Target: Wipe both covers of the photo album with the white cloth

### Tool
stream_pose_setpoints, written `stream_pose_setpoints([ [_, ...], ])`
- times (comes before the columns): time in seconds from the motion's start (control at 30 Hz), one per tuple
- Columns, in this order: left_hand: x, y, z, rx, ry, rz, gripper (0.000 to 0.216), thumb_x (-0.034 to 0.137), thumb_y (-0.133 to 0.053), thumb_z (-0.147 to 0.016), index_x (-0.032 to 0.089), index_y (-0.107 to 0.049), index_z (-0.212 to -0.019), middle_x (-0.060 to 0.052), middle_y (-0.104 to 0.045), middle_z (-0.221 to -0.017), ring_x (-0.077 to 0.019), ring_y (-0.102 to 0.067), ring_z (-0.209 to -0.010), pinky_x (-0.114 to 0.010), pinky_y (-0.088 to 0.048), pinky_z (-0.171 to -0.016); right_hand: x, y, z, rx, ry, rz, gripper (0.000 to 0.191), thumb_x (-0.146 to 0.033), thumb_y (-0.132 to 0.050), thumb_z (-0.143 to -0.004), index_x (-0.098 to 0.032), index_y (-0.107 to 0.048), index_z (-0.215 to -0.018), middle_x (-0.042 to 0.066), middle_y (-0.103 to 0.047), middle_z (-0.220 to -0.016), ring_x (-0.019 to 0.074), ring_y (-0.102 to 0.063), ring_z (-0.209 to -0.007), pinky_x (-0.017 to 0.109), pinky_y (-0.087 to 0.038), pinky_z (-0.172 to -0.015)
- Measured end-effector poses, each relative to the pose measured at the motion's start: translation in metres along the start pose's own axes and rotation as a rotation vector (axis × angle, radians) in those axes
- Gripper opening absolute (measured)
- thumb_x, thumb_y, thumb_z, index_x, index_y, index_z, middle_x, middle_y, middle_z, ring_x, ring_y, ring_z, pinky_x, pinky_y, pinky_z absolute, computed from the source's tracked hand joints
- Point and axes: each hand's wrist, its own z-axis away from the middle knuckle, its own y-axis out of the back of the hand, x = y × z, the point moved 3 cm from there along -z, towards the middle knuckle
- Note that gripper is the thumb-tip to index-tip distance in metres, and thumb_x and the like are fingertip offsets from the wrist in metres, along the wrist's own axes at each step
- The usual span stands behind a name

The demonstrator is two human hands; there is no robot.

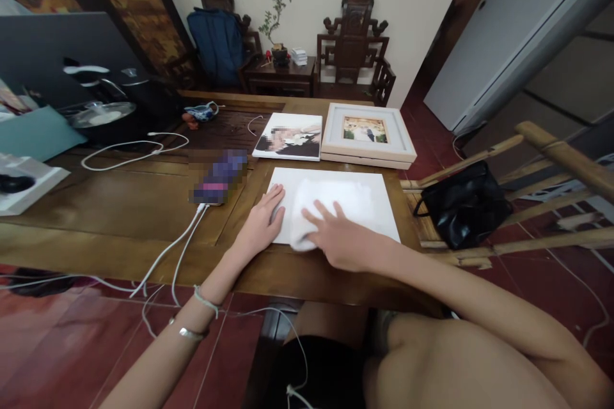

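Observation:
A white rectangular panel [387,211] lies flat on the wooden table in front of me. On top of it is a white cloth [303,195], bunched at its near left edge. My left hand [263,220] rests on the panel's left edge, palm down and fingers stretched out, holding nothing. My right hand [336,236] presses down on the cloth with its fingers spread. Its palm side is hidden, and any fold of cloth beneath it does not show.
Behind the panel lie a photo print panel [288,135] and a framed picture [330,131] on a stack. A phone [219,177] with white cables [180,239] sits at left. Further left stands a lidded pot [103,116]. A black bag [465,204] rests on a bamboo chair [515,214] at right.

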Motion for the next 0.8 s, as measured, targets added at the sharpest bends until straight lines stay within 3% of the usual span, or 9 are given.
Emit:
stream_pose_setpoints([
  [0.13, 0.001, 0.0, 0.0, -0.015, 0.009, -0.006, 0.046, 0.03, -0.04, -0.09, 0.01, -0.052, -0.129, -0.017, -0.046, -0.14, -0.0261, -0.038, -0.134, -0.047, -0.029, -0.112, -0.03, 0.016, 0.024, -0.17, 0.2, -0.142, 0.046, -0.002, -0.041, -0.076, -0.012, -0.063, -0.114, 0.017, -0.041, -0.145, 0.0395, -0.031, -0.135, 0.063, -0.036, -0.1],
  [0.23, 0.0, 0.0, 0.0, -0.019, 0.001, -0.011, 0.046, 0.029, -0.038, -0.09, 0.009, -0.052, -0.129, -0.017, -0.046, -0.141, -0.0256, -0.038, -0.134, -0.047, -0.029, -0.112, -0.029, 0.022, 0.019, -0.189, 0.193, -0.169, 0.046, -0.001, -0.041, -0.075, -0.013, -0.064, -0.113, 0.015, -0.048, -0.14, 0.0368, -0.035, -0.133, 0.06, -0.036, -0.101],
  [0.33, -0.002, 0.0, 0.0, -0.023, -0.007, -0.012, 0.047, 0.028, -0.038, -0.09, 0.007, -0.051, -0.13, -0.018, -0.046, -0.14, -0.0258, -0.038, -0.134, -0.046, -0.03, -0.112, -0.008, 0.021, -0.002, -0.096, 0.108, -0.112, 0.049, 0.0, -0.039, -0.076, -0.013, -0.061, -0.118, 0.016, -0.051, -0.137, 0.0359, -0.034, -0.133, 0.061, -0.035, -0.101],
  [0.5, 0.0, 0.001, 0.0, -0.023, 0.007, 0.005, 0.047, 0.03, -0.04, -0.09, 0.008, -0.052, -0.13, -0.017, -0.047, -0.14, -0.026, -0.039, -0.134, -0.047, -0.031, -0.111, 0.046, 0.009, -0.05, 0.076, -0.109, 0.056, 0.058, -0.001, -0.039, -0.078, -0.015, -0.048, -0.134, 0.016, -0.028, -0.152, 0.0396, -0.02, -0.139, 0.067, -0.026, -0.102],
  [0.6, 0.001, 0.001, 0.0, -0.018, 0.013, 0.015, 0.047, 0.031, -0.041, -0.09, 0.006, -0.053, -0.128, -0.018, -0.047, -0.139, -0.026, -0.039, -0.133, -0.046, -0.031, -0.111, 0.062, 0.002, -0.066, 0.144, -0.198, 0.164, 0.055, -0.004, -0.039, -0.082, -0.013, -0.046, -0.136, 0.019, -0.025, -0.153, 0.0426, -0.018, -0.138, 0.068, -0.024, -0.102],
  [0.7, 0.0, 0.001, -0.001, -0.006, 0.011, 0.021, 0.046, 0.03, -0.039, -0.091, 0.007, -0.053, -0.128, -0.018, -0.048, -0.139, -0.0254, -0.04, -0.133, -0.045, -0.031, -0.112, 0.048, -0.005, -0.062, 0.146, -0.191, 0.23, 0.052, -0.003, -0.036, -0.084, -0.012, -0.05, -0.134, 0.021, -0.025, -0.152, 0.0444, -0.019, -0.137, 0.068, -0.023, -0.103],
  [0.8, -0.001, 0.0, -0.001, -0.006, 0.011, 0.023, 0.046, 0.028, -0.036, -0.092, 0.007, -0.053, -0.128, -0.018, -0.048, -0.138, -0.0248, -0.039, -0.133, -0.045, -0.029, -0.113, 0.013, -0.005, -0.039, 0.102, -0.126, 0.203, 0.048, -0.003, -0.036, -0.085, -0.01, -0.055, -0.128, 0.023, -0.026, -0.151, 0.0458, -0.022, -0.136, 0.068, -0.024, -0.102],
])
